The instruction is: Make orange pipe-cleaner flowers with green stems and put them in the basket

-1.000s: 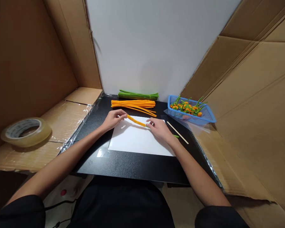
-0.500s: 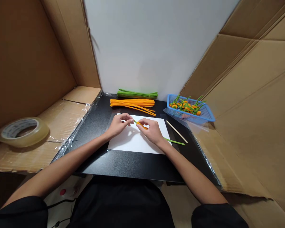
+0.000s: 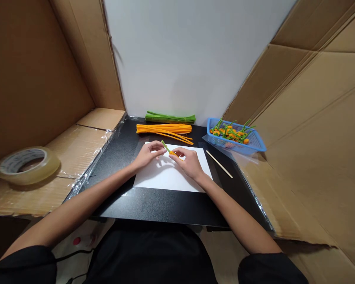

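Note:
My right hand is closed in a pinch on a small orange fuzzy piece, apparently wound pipe cleaner, above a white sheet. A green pipe cleaner sticks out of its left end, pointing up and left. My left hand has its thumb and index fingertips at this green stem, seemingly pinching it lightly. My right fingers cover part of the orange piece.
Behind the sheet lie an orange pipe cleaner bundle and a green bundle. A blue basket holds several orange-and-green pieces. A pale stick lies right of the sheet. A tape roll rests on cardboard at left.
The green end now stands out longer and higher between my hands. The green length that stuck out right of my right wrist no longer shows. Both hands have barely moved.

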Demonstrator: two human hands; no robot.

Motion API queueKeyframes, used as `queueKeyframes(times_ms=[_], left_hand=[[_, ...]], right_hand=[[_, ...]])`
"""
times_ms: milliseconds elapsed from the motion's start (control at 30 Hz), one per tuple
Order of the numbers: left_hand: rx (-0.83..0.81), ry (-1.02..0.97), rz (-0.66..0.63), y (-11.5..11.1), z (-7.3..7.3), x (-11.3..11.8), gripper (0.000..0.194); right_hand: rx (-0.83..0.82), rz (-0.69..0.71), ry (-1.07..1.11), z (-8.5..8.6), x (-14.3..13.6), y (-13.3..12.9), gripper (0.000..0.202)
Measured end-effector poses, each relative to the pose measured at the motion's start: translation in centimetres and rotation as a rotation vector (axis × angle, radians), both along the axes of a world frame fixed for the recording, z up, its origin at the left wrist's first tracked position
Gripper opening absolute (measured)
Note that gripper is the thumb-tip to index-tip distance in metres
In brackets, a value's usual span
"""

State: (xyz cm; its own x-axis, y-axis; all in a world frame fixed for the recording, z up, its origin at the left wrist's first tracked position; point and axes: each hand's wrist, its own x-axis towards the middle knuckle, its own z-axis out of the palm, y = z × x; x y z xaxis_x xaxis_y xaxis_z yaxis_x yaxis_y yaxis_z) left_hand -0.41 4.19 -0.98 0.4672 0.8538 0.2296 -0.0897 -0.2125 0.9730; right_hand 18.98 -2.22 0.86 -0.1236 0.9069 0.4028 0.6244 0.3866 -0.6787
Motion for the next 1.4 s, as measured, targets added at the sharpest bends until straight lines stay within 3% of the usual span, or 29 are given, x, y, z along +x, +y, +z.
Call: queueKeyframes(times_ms=[133,267,400,533,700,800,933,1100,1233,1400], left_hand=[[0.033,0.040,0.011,-0.6,-0.4,0.6,0.037],[-0.031,-0.140,0.306,0.8,0.0,-0.3,0.036],[-0.167,-0.260,0.561,3.3,0.5,-2.3,0.028],[-0.343,-0.313,0.641,4.4,0.5,-3.2,0.020],[-0.371,-0.303,0.537,3.3,0.4,-2.4,0.023],[-0.288,-0.223,0.391,2.2,0.3,-1.7,0.038],[-0.185,-0.098,0.210,0.9,0.1,-0.8,0.046],[-0.174,-0.023,0.034,-0.3,-0.1,0.0,0.045],[-0.208,-0.037,-0.013,-0.5,-0.1,0.1,0.045],[-0.294,-0.071,-0.007,-0.7,-0.1,0.3,0.046]], right_hand=[[-0.033,0.043,-0.042,-0.3,0.1,0.1,0.022],[-0.186,0.004,-0.097,-0.5,1.4,0.7,0.031],[-0.285,0.012,0.181,-0.3,3.1,1.5,0.024],[-0.366,-0.009,0.510,-0.1,3.9,2.2,0.031],[-0.352,-0.110,0.970,-0.9,3.5,2.7,0.036],[-0.307,-0.185,1.032,-1.5,3.1,2.7,0.040],[-0.188,-0.254,0.902,-1.9,2.1,2.4,0.036],[-0.038,-0.099,0.611,-1.8,0.3,1.5,0.025],[0.013,-0.053,0.415,-1.5,-0.5,0.5,0.024],[0.207,-0.081,0.160,-1.2,-0.2,0.0,0.020]])
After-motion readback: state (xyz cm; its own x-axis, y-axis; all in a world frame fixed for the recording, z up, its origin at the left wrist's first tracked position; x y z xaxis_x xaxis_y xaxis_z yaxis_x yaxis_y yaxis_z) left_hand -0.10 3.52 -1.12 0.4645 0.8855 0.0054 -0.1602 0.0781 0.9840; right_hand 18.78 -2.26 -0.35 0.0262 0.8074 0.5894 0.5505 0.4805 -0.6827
